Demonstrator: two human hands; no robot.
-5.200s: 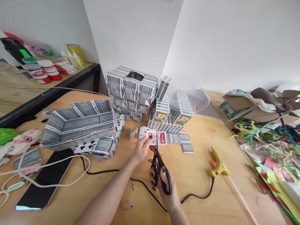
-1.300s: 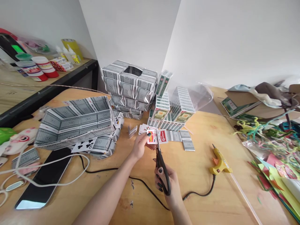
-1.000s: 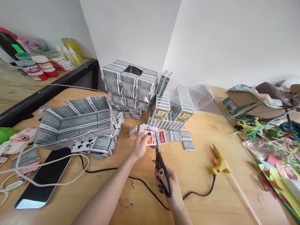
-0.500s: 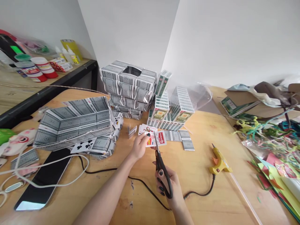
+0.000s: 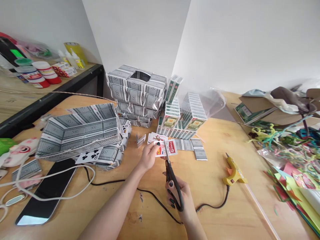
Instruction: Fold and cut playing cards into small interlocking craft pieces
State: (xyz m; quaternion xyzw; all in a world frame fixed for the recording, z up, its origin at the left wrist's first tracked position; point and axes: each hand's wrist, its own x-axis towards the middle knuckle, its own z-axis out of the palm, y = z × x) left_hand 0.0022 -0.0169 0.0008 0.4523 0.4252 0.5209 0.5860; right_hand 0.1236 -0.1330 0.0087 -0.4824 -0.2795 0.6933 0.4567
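Observation:
Between thumb and fingers, my left hand (image 5: 149, 155) pinches a red and white playing card (image 5: 172, 147) with "POKER" printed on it. My right hand (image 5: 182, 191) is wrapped round the black handles of a pair of scissors (image 5: 172, 176). The scissor blades lie across the middle of the card, pointing away from me. Just behind the card is a joker card (image 5: 157, 137) on the table. A folded grey-backed card (image 5: 140, 140) stands to its left, and a few grey-backed cards (image 5: 188, 144) lie to its right.
A box covered in playing cards (image 5: 136, 90) stands at the back beside stacked card packs (image 5: 193, 110). On the left are a card-covered tray (image 5: 82, 130) and a phone (image 5: 46, 193). A yellow glue gun (image 5: 234, 173) lies right, its black cable (image 5: 160, 203) crossing in front.
Almost nothing differs. The scissors stay across the card in nearly the same place, and both hands keep their hold.

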